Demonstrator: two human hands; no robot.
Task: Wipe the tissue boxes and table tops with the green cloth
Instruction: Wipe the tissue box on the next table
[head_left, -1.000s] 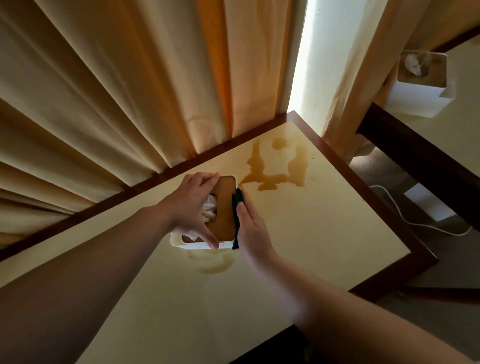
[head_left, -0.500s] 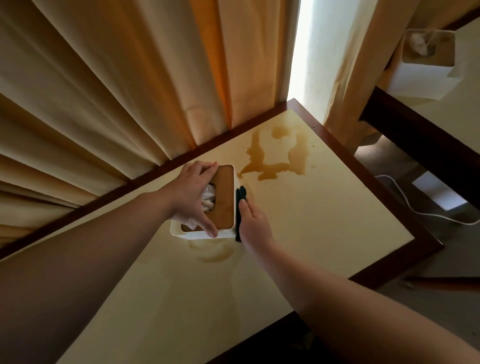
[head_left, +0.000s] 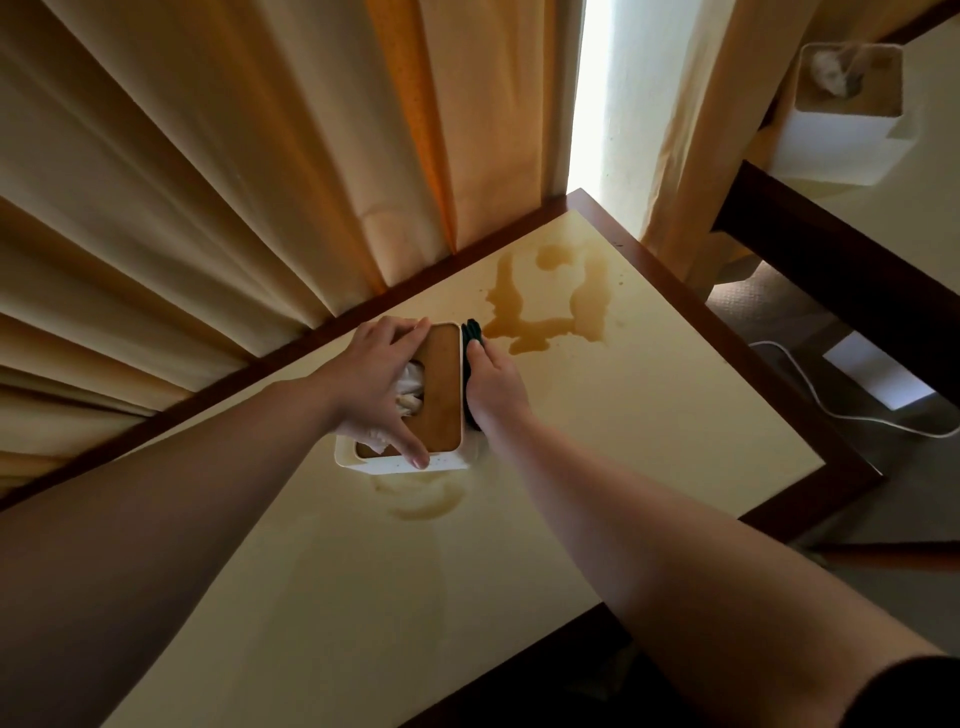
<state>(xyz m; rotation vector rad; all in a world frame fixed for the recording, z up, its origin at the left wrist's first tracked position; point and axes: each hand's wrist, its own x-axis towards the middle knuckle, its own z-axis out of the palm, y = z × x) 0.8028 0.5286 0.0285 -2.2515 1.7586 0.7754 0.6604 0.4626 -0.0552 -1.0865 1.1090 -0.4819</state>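
A white tissue box (head_left: 447, 462) with a brown wooden lid stands on the cream table top (head_left: 649, 431) near the curtain. My left hand (head_left: 376, 389) grips the box from above, fingers on its far edge and thumb on its near rim. My right hand (head_left: 493, 387) presses the dark green cloth (head_left: 471, 332) flat against the box's right side, fingers straight. Most of the cloth is hidden under the hand. A brown liquid spill (head_left: 550, 306) lies on the table just beyond the cloth, and a fainter smear (head_left: 426, 501) sits in front of the box.
Beige curtains (head_left: 234, 182) hang right behind the table's dark wooden edge. A second white tissue box (head_left: 847, 114) stands on another table (head_left: 883, 234) at the upper right. A white cable (head_left: 810, 389) lies on the floor between the tables.
My right hand with the cloth has slid a little along the box's right side, away from me. The left hand keeps its hold on the box. The head camera shifted slightly.
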